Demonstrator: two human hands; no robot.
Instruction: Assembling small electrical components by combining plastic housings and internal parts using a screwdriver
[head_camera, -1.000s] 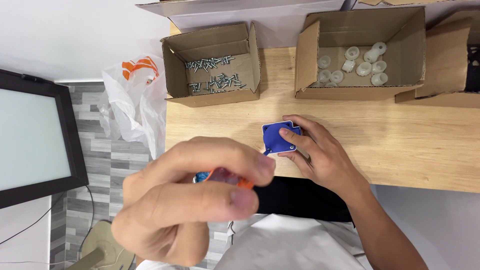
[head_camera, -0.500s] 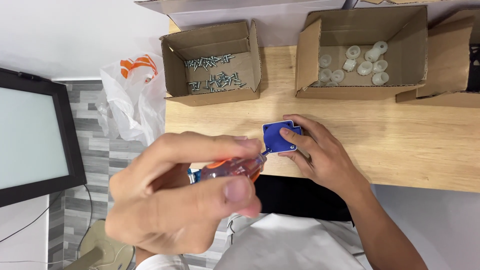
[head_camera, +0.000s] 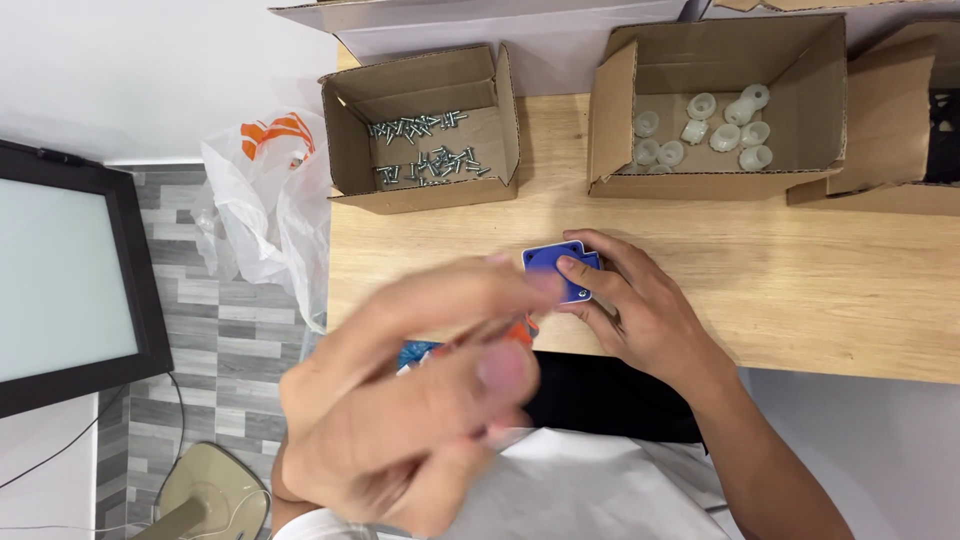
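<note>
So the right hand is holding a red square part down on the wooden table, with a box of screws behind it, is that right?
Not quite: the square part is blue, not red. The head view shows the right hand holding it on the wooden table, with the box of screws behind.

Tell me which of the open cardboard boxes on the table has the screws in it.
The small box at the table's left end, beside the white plastic bag; loose metal screws cover its floor. The larger box to its right holds white plastic pieces.

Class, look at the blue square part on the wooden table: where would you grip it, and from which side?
Grip the blue square part across its flat side edges, coming from above. It lies flat on the table, and the right hand already pins its near-right corner.
</note>
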